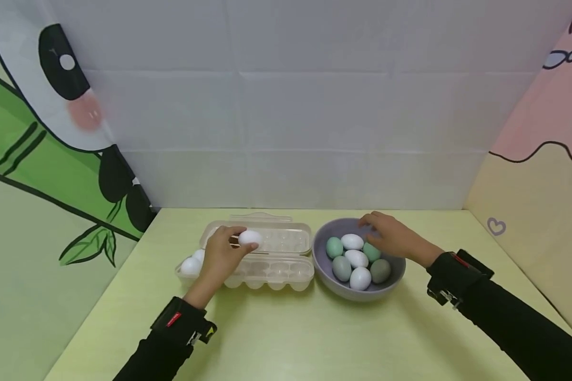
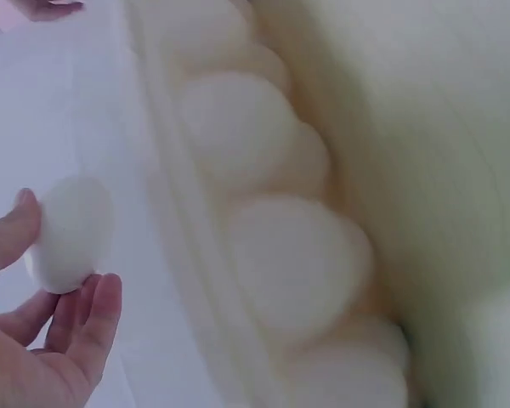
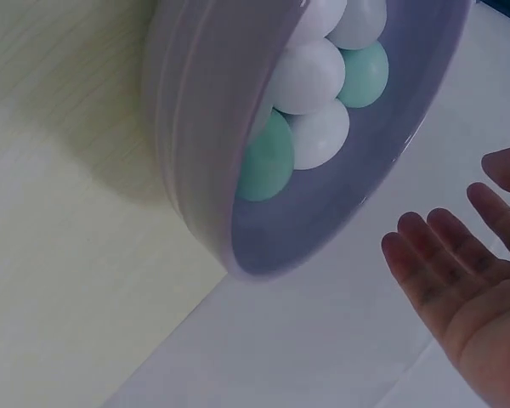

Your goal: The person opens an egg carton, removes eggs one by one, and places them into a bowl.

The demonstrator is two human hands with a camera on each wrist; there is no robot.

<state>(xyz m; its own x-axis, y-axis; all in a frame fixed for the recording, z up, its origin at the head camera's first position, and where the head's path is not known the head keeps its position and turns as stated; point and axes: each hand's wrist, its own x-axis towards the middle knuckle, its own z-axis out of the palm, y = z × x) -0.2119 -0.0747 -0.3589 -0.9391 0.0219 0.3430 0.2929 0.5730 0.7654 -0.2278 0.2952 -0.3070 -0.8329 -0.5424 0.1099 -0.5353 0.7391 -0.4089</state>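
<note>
My left hand (image 1: 217, 257) pinches a white egg (image 1: 251, 238) between thumb and fingers, held above an open clear plastic egg carton (image 1: 277, 271). In the left wrist view the same egg (image 2: 72, 229) sits upright among the fingertips. White eggs (image 1: 189, 266) rest at the carton's left end, partly behind the left hand. My right hand (image 1: 394, 236) hovers over the far right side of a purple bowl (image 1: 331, 283), fingers loosely bent and holding nothing. Inside the bowl lie several eggs: white ones (image 1: 360, 279), green ones (image 1: 334, 247), a grey-green one (image 1: 341, 268) and an olive one (image 1: 380, 270).
The carton's lid (image 1: 286, 238) lies folded back behind its cups. Carton and bowl stand close side by side on a pale yellow table (image 1: 286, 338). A pale wall sheet (image 1: 314, 116) rises behind the table, with printed cartoon panels at both sides.
</note>
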